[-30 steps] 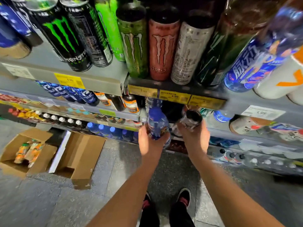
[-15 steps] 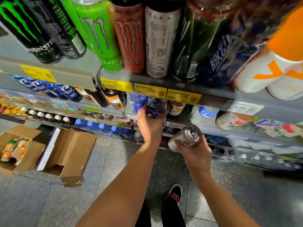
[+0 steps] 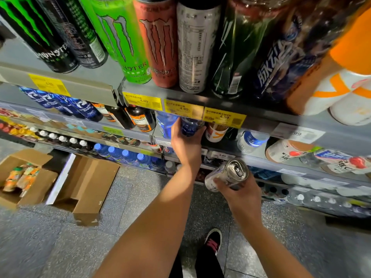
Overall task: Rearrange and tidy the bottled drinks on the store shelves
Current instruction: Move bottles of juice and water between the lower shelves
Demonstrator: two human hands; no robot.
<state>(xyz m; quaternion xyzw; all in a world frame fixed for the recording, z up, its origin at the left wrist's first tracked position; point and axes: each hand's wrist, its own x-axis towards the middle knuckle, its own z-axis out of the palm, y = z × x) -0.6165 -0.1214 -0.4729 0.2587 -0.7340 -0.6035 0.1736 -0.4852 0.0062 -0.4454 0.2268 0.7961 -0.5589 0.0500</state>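
Observation:
My left hand (image 3: 186, 142) grips a blue bottle (image 3: 190, 126) and holds it inside the second shelf, just under the yellow price tags (image 3: 183, 109). Its top is hidden by the shelf edge above. Another blue bottle (image 3: 163, 125) stands to its left and an orange-and-white bottle (image 3: 215, 133) to its right. My right hand (image 3: 239, 190) holds a silver can (image 3: 228, 174) tilted, top toward me, in front of the shelf below.
Tall Monster cans (image 3: 122, 39) and bottles line the top shelf (image 3: 96, 77). Lower shelves hold blue-capped bottles (image 3: 124, 155) and white-capped bottles (image 3: 60, 138). Two open cardboard boxes (image 3: 88, 183) sit on the speckled floor at left, one with orange packs (image 3: 22, 178). My shoe (image 3: 212, 240) is below.
My left hand lifted the blue bottle from in front of the shelves up into the second shelf. My right hand drew the silver can back and down, tilting its top toward me.

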